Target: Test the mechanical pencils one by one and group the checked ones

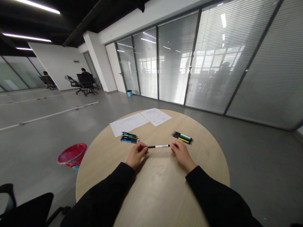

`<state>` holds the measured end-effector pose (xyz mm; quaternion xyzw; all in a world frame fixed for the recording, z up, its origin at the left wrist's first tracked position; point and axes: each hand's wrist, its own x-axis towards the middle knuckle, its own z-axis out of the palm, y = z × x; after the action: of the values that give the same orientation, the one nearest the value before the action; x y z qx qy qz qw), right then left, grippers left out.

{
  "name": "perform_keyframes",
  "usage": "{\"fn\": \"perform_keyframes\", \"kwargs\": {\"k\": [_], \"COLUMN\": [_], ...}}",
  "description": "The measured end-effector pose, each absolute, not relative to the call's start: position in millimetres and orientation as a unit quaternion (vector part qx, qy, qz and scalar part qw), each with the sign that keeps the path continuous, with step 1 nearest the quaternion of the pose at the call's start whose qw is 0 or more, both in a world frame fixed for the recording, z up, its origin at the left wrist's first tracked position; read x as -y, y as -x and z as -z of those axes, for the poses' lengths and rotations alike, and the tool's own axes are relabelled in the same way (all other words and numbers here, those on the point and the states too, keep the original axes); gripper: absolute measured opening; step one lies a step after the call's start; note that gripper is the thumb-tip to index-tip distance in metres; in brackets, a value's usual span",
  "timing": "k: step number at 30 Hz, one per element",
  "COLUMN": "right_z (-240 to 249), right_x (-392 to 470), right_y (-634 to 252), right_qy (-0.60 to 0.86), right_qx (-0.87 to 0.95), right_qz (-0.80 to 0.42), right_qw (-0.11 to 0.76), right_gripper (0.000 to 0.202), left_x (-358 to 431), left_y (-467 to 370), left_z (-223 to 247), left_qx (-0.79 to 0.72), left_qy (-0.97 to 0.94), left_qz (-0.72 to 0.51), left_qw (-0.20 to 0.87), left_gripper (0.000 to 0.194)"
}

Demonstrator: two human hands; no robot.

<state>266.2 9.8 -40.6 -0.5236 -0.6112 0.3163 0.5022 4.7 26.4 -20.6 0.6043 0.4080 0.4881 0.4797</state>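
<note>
Left hand [137, 154] and right hand [181, 154]: apart, each pinching one end of a slim black-and-white pen [159, 146], held crosswise between them over a round, pale wood-grain table [156, 195]. Beyond the left: black-ended pens [130, 136] (blue and green among them). Beyond the right: black pens with yellow and green barrels [183, 139]. Farther: two white printed paper sheets [156, 117].

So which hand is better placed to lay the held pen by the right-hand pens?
Likely the right hand: it holds one end of the pen close to those pens; the left hand is farther.
</note>
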Motion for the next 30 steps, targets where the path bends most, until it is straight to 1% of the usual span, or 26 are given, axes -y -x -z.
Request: {"fn": "perform_keyframes", "kwargs": {"k": [12,18,22,30], "right_z": [48,54,56,55], "right_x": [-15,-19,-21,-19], "right_y": [-268,-267,-267,-268], "right_qy": [0.527,0.509,0.505,0.513], "right_qx": [0.596,0.564,0.558,0.569], "right_qz": [-0.316,-0.348,-0.36,-0.346], "right_qw": [0.517,0.55,0.551,0.541], "right_gripper": [0.027,0.026,0.024,0.019], "left_x": [-24,-22,-22,-21], "left_y": [-6,-7,-8,-8], "left_z": [17,14,13,14], "left_qx": [-0.411,-0.416,-0.418,-0.415], "left_qy": [-0.608,-0.609,-0.606,-0.605], "left_qz": [-0.49,-0.485,-0.484,-0.49], "left_qw": [0.472,0.47,0.472,0.47], "left_gripper": [0.024,0.023,0.024,0.022]}}
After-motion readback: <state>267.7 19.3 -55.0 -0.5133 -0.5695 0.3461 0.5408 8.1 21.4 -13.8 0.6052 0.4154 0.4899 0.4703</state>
